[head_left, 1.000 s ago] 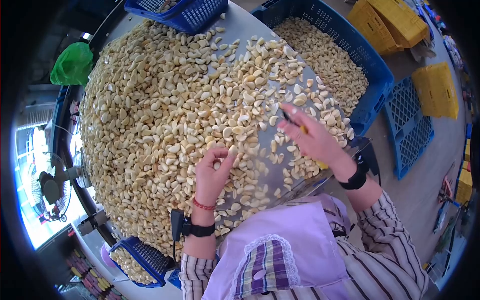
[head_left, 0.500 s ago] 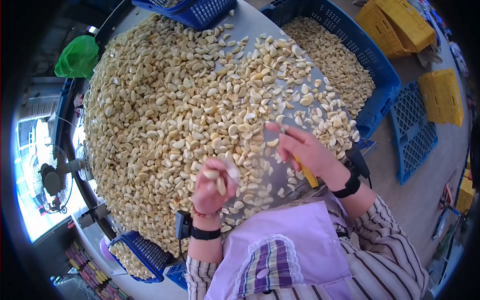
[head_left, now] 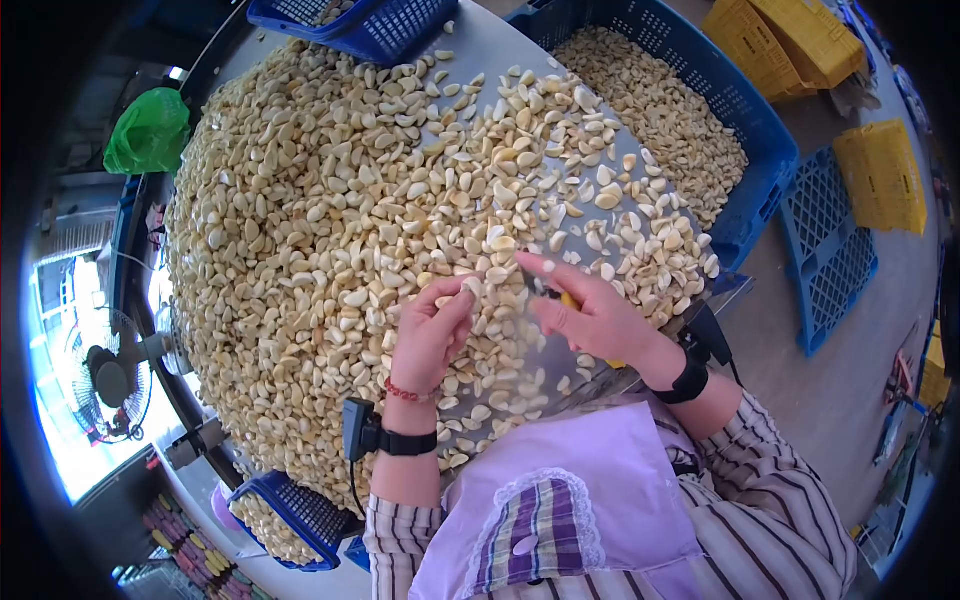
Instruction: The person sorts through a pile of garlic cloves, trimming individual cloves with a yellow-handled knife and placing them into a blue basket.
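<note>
Peeled garlic cloves (head_left: 310, 220) lie in a wide heap over the metal table. My left hand (head_left: 430, 335) is over the near part of the heap, thumb and forefinger pinching a garlic clove (head_left: 470, 287). To its right, my right hand (head_left: 600, 315) is closed around a small knife with a yellow handle (head_left: 569, 300), its forefinger stretched out toward the left. The knife's blade is hard to make out. Loose cloves lie on the metal below and between the hands.
A large blue crate (head_left: 765, 180) of cloves stands beyond the table's right edge. One blue basket (head_left: 370, 30) is at the far edge, another (head_left: 315, 515) at the near left. Yellow crates (head_left: 880, 175) and a blue pallet (head_left: 828, 250) lie on the floor. A fan (head_left: 110, 375) stands left.
My left hand has turned over, from palm up with cloves in its fingers to a pinch on one clove. My right hand has shifted slightly down and left, the knife handle turning within it.
</note>
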A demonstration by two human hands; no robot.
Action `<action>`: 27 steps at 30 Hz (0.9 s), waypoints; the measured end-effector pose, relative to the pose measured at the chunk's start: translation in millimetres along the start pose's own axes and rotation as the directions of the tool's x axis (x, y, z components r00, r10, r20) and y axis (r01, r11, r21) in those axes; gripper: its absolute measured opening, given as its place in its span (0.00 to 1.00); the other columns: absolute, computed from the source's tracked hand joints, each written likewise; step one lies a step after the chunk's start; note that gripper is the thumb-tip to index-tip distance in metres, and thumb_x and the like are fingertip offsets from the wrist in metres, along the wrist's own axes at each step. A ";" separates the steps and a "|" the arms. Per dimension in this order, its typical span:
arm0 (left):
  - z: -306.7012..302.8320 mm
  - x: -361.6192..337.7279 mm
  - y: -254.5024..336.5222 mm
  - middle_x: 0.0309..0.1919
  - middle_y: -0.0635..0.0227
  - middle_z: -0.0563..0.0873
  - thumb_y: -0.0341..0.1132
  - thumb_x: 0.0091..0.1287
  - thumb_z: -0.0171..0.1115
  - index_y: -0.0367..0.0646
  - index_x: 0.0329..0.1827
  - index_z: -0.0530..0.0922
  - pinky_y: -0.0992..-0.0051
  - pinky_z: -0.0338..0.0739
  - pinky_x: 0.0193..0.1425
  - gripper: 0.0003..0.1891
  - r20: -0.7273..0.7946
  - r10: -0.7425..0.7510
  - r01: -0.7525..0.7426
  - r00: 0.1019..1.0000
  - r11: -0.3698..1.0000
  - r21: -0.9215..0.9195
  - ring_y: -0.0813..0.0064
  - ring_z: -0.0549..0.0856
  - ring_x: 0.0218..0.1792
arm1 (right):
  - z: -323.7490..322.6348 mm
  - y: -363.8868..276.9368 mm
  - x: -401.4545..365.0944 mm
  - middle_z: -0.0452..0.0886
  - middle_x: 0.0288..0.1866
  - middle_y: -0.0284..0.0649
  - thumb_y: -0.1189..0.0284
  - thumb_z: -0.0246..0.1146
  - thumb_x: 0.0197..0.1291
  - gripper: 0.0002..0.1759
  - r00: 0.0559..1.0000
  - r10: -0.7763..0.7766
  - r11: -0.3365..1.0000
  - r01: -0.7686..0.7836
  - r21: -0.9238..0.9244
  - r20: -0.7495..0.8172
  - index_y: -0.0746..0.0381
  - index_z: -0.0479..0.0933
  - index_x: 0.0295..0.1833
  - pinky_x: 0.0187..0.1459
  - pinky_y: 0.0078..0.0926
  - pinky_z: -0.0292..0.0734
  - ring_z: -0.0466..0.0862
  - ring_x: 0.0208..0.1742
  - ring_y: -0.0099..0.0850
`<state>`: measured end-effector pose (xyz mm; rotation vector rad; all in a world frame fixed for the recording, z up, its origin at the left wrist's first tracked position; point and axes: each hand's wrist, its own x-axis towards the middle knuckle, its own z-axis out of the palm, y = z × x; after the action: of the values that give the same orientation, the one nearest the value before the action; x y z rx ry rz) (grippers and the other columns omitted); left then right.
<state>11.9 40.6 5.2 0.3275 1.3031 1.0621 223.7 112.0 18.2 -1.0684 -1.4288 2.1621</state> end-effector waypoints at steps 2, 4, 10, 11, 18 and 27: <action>2.6 -9.3 -4.2 0.24 0.78 0.79 0.31 0.65 0.63 0.41 0.45 0.81 0.90 0.59 0.18 0.08 -0.007 0.005 -0.006 1.000 0.997 -0.075 0.92 0.69 0.17 | 3.9 11.4 4.7 0.78 0.27 0.32 0.57 0.59 0.66 0.32 0.958 -0.285 0.930 0.285 -0.231 0.033 0.56 0.62 0.72 0.27 0.20 0.71 0.72 0.24 0.18; 9.6 -21.7 0.8 0.25 0.79 0.79 0.31 0.65 0.63 0.41 0.42 0.81 0.90 0.59 0.18 0.06 -0.003 -0.033 0.033 0.999 0.999 0.026 0.92 0.70 0.18 | 1.0 3.8 3.9 0.82 0.33 0.38 0.58 0.59 0.65 0.32 0.971 -0.212 0.916 0.236 -0.326 0.109 0.55 0.63 0.72 0.31 0.23 0.72 0.73 0.26 0.20; 1.5 -34.2 -16.7 0.27 0.72 0.82 0.31 0.66 0.61 0.41 0.41 0.79 0.88 0.63 0.20 0.05 0.210 -0.006 0.006 0.978 1.000 0.001 0.90 0.72 0.19 | 9.4 -1.4 2.6 0.74 0.24 0.30 0.61 0.57 0.67 0.26 0.949 -0.119 0.956 0.189 -0.225 0.291 0.53 0.68 0.69 0.25 0.18 0.69 0.71 0.20 0.18; -4.4 -34.4 -20.1 0.27 0.68 0.80 0.33 0.67 0.59 0.41 0.41 0.76 0.87 0.64 0.18 0.06 0.389 0.083 0.015 0.917 0.970 -0.243 0.86 0.71 0.16 | 4.0 -13.5 -4.0 0.75 0.26 0.29 0.62 0.55 0.68 0.24 0.954 0.142 0.988 -0.119 -0.101 0.263 0.52 0.69 0.69 0.22 0.12 0.67 0.70 0.18 0.15; -19.5 10.5 46.9 0.33 0.57 0.86 0.47 0.64 0.62 0.40 0.44 0.80 0.79 0.74 0.22 0.18 -0.377 0.177 -0.042 0.909 0.939 0.340 0.73 0.84 0.26 | -8.4 -16.8 5.8 0.72 0.24 0.27 0.64 0.52 0.70 0.23 0.994 0.033 0.982 -0.051 0.184 0.100 0.54 0.67 0.69 0.19 0.09 0.63 0.67 0.17 0.11; -45.4 53.2 43.6 0.25 0.67 0.84 0.39 0.61 0.66 0.38 0.41 0.82 0.76 0.74 0.27 0.13 -0.216 0.470 -0.128 0.856 0.597 0.792 0.75 0.82 0.25 | -0.1 -14.5 10.8 0.73 0.24 0.27 0.61 0.55 0.69 0.27 0.994 0.082 0.991 -0.090 0.103 0.079 0.56 0.65 0.71 0.20 0.10 0.65 0.67 0.18 0.12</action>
<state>-53.2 88.9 -9.4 1.0551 2.1240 0.8214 214.8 125.2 26.7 -1.0387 -1.3036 2.3336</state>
